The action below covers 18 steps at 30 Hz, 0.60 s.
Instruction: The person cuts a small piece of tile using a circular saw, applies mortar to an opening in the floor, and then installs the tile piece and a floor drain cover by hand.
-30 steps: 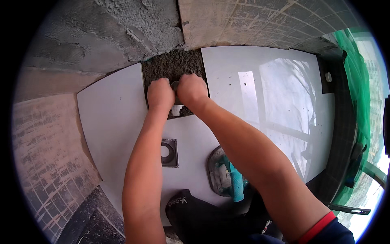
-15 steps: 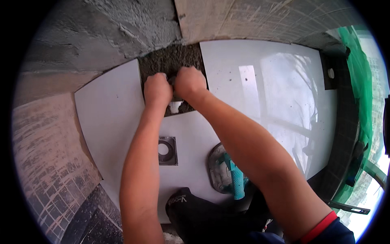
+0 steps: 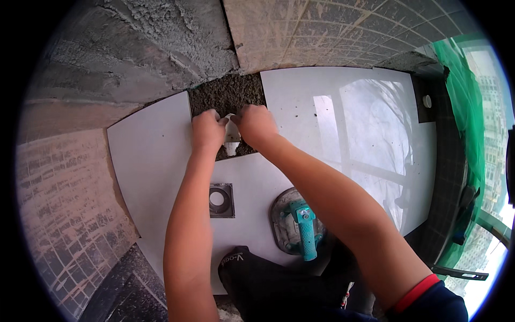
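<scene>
Head view: your left hand [image 3: 209, 129] and right hand [image 3: 256, 126] curl just apart at either side of pale piece [image 3: 232, 133]; whether clamped, cannot tell. Piece over dark mortar [image 3: 225, 92] between white tiles [image 3: 150, 139], beyond square drain fitting [image 3: 227, 202].

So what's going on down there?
A person's left hand and right hand are close together over a dark gritty patch between white tiles. They seem to pinch a pale piece, too covered to name. Closer in sit a square grey frame and a teal-handled tool, touched by neither hand.
</scene>
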{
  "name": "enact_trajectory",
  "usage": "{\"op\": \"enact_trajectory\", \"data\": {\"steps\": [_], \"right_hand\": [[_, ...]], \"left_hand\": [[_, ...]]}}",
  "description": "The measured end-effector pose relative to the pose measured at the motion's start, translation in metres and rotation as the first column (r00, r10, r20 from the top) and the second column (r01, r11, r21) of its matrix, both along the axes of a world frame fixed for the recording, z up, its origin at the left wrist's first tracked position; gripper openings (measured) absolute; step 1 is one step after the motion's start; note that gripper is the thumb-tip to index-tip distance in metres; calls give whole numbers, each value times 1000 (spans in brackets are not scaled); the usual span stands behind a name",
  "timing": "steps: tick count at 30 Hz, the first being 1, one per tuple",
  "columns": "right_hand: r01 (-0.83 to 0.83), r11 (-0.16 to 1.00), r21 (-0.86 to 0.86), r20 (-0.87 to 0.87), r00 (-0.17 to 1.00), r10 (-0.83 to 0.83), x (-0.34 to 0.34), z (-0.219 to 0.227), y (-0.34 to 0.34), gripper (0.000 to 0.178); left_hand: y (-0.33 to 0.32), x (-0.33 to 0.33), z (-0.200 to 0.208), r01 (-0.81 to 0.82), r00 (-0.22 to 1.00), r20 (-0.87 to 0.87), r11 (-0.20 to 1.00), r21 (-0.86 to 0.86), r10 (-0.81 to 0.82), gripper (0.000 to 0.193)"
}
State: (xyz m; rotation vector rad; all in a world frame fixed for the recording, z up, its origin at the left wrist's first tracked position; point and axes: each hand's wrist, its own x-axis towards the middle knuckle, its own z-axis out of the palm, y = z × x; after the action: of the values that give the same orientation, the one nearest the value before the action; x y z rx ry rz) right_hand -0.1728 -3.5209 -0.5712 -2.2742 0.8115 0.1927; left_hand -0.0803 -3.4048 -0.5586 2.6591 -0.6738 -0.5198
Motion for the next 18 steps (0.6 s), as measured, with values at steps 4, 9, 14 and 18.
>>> {"op": "enact_trajectory", "data": {"steps": [4,9,14,18], "right_hand": [[77,995,60,232,969,-89,-55,49,-15,25],[227,971,77,321,916,-240,-146,55,-50,19],[345,883,-318,404,892,-203,-229,19,-87,39],[325,793,-516,294,936,-193,-274,-2,-100,50]], "left_hand": [[38,-22,42,-123,991,31,980,-154,129,30],[110,-106,63,-206,977,73,977,62,202,96],[133,-176,34,-294,953,-26,943,156,302,121],[116,-175,43,-353,936,12,934,56,353,114]]}}
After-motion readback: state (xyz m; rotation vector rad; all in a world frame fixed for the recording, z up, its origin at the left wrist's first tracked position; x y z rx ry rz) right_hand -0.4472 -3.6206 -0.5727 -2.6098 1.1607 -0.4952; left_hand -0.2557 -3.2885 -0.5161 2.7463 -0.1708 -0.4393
